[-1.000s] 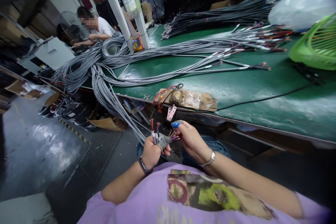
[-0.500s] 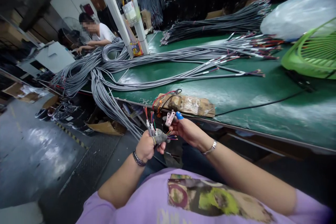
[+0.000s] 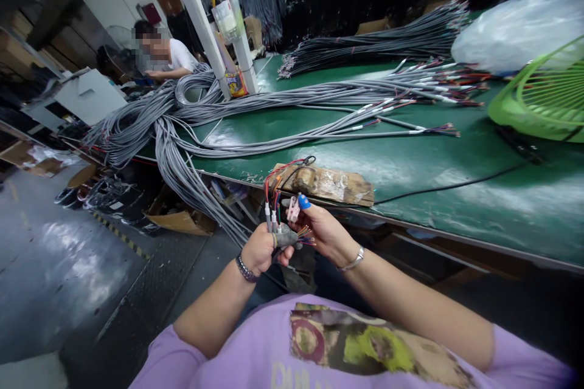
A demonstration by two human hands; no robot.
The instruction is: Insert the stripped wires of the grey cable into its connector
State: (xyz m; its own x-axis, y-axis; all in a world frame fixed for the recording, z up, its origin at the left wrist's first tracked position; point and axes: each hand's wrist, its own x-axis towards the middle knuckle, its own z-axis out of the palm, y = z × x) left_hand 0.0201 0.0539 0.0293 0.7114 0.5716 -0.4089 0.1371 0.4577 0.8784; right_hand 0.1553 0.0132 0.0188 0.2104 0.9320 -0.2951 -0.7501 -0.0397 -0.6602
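Note:
My left hand [image 3: 261, 249], partly covered by grey finger guards, is closed around several grey cables [image 3: 268, 219]. Their white-banded ends stick upward, showing red and other coloured cores. A fan of thin coloured wires [image 3: 306, 236] points right from the same grip, towards my other hand. My right hand [image 3: 326, 232] has a blue cover on one fingertip and pinches a small pink clip-like tool [image 3: 293, 209]. That tool is just above the fanned wires; whether it touches them I cannot tell. Behind it, a wooden block [image 3: 342, 185] lies along the bench edge with red and black leads on it.
Long grey cables [image 3: 274, 144] run across the green bench [image 3: 410, 194] and hang over its front edge. A green fan [image 3: 538, 97] and a plastic bag [image 3: 515, 27] stand at right. Another person [image 3: 180, 58] sits at far left, beyond the white posts [image 3: 191, 6].
My left hand and its cables have shifted slightly right and up. My right hand has moved a little left with the pink tool, so the hands are closer together.

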